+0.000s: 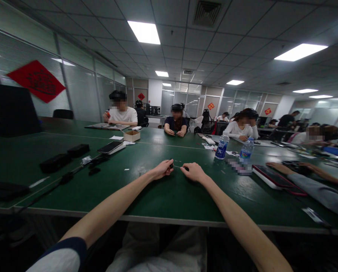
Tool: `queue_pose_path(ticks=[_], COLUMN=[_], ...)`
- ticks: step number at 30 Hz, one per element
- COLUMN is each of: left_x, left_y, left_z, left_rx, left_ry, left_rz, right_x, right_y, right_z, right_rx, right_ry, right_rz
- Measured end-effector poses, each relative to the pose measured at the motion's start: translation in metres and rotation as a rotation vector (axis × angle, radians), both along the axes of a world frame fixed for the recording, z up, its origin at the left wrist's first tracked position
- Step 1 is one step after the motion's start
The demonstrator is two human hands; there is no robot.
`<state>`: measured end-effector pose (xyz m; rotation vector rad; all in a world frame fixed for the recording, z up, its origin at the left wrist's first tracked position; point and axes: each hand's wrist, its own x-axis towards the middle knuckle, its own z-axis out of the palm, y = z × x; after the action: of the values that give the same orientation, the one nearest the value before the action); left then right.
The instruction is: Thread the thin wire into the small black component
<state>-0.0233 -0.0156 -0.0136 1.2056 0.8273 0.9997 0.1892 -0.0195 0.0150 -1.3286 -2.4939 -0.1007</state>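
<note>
At frame centre, the left hand (162, 170) pinches a small black object (171, 165); the right hand (195, 172), near it, appears curled around a thin pale shaft (177, 167). Contact between the pieces cannot be told. Recommended: steady the object, keep the shaft aligned, work low over the green-topped desk (174, 206). A blue-labelled clear plastic bottle (221, 148), right of centre, stands well apart.

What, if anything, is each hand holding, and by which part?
The left hand pinches a small dark object; the right hand holds a dark piece. They are too small and covered to tell which part is gripped.
</note>
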Motion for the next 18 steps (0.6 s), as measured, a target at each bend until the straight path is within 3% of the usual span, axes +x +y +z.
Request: queue_pose_path(ticks=[6, 18], left_x=[-0.0016, 0.0005], left_y=[0.0004, -0.0033], left_z=[0.0005, 0.0033], left_rx=[0.006, 0.001], left_ry=[-0.01, 0.017], left_rz=[-0.036, 0.017], right_x=[-0.0006, -0.0001], right_y=[-0.0009, -0.0014], right_z=[0.0009, 0.0019], right_rx=[-0.009, -0.005], right_ry=[-0.009, -0.035], right_rz=[-0.008, -0.014])
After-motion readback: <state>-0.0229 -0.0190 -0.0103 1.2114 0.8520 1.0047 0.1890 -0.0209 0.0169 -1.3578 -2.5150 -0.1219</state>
